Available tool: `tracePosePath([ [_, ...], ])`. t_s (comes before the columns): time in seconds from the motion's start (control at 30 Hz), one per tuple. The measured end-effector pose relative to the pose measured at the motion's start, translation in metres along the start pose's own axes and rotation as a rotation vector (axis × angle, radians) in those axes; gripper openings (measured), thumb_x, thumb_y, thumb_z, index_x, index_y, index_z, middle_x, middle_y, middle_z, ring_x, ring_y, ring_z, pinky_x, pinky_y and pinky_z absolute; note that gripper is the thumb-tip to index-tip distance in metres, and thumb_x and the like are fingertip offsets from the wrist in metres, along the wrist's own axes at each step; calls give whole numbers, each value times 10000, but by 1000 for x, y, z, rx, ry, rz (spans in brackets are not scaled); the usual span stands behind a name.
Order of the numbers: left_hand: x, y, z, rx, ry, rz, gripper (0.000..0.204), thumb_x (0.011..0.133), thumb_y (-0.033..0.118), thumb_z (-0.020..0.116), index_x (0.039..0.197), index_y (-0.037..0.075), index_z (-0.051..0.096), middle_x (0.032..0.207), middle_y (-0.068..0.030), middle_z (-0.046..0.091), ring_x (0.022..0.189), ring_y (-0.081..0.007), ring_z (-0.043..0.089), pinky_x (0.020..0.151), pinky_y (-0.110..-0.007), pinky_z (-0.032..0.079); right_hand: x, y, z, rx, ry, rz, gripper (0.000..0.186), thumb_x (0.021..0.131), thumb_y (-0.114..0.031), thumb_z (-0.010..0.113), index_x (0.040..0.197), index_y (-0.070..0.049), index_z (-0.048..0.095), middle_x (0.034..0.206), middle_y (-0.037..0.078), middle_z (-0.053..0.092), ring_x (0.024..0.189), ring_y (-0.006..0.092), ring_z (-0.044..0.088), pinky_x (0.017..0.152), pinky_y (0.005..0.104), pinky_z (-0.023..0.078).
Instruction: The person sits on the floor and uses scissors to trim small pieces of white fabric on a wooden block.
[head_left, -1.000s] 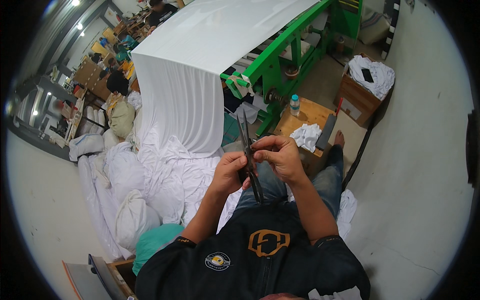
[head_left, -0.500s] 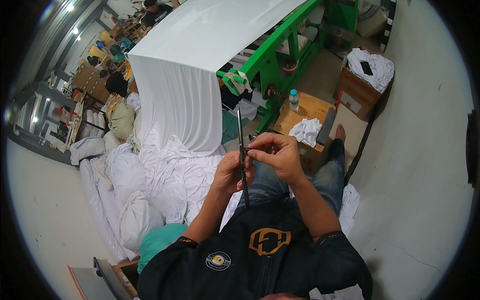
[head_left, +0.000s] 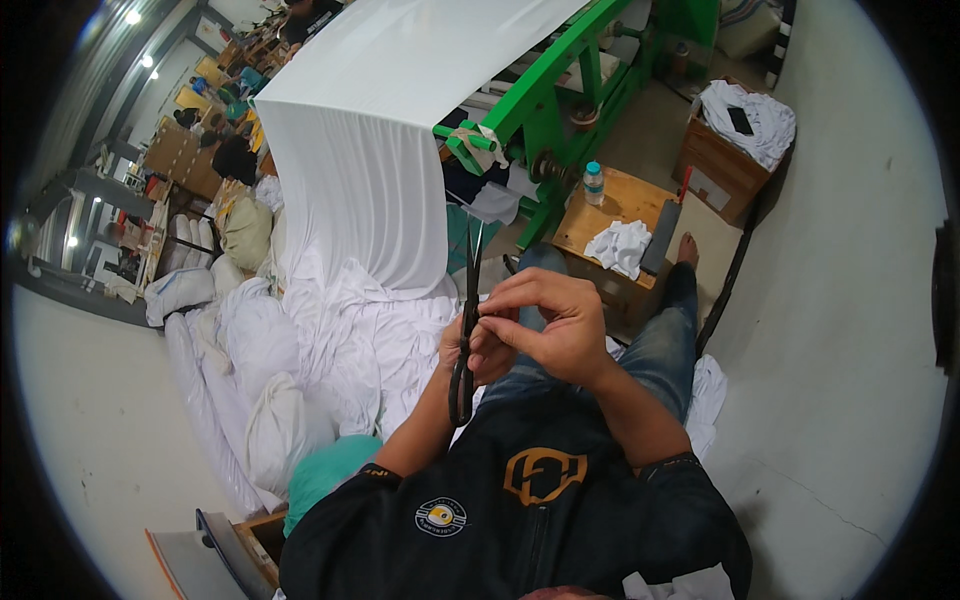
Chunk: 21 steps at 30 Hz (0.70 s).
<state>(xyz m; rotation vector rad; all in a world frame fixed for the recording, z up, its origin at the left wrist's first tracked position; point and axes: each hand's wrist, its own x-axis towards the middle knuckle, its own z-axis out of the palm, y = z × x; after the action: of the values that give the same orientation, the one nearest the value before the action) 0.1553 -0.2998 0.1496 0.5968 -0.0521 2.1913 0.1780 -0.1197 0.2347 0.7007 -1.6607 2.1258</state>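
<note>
I hold a pair of long black scissors (head_left: 468, 300) upright in front of my chest, blades pointing up and away. My left hand (head_left: 466, 352) grips them around the middle, just above the handle loop. My right hand (head_left: 552, 322) closes over the same spot from the right, with fingertips pinching at the pivot. Behind the scissors a wide sheet of white fabric (head_left: 375, 150) hangs down from a green metal machine frame (head_left: 548, 75) into a crumpled heap (head_left: 350, 340) on the floor.
A small wooden table (head_left: 625, 205) at the right of the green frame carries a plastic bottle (head_left: 593, 184), a white rag (head_left: 620, 247) and a dark flat bar (head_left: 660, 236). A wooden box (head_left: 722, 165) with white cloth stands farther right. Stuffed white sacks (head_left: 255, 340) lie at my left.
Both hands stay on the scissors and have drifted slightly lower and nearer to my chest. The right fingers have shifted a little on the pivot.
</note>
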Motion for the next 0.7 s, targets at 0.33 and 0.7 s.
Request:
tracePosePath([
  [0.33,6,-8,-4,-150,-116,-19,334,1105,272,554,945,18,700,750,-83,714,490,-148,577,359,-259,412,0,1,-1,5,13,53,210,826,83,819,1017,12,769,994,104,768,875,147,722,801,280,555],
  [0.7,6,-4,9,32,41,53,365,1133,376,526,990,56,630,779,-60,687,494,-126,514,390,-256,423,-4,9,4,148,93,253,184,885,25,813,1060,12,757,995,67,772,890,109,707,802,271,548],
])
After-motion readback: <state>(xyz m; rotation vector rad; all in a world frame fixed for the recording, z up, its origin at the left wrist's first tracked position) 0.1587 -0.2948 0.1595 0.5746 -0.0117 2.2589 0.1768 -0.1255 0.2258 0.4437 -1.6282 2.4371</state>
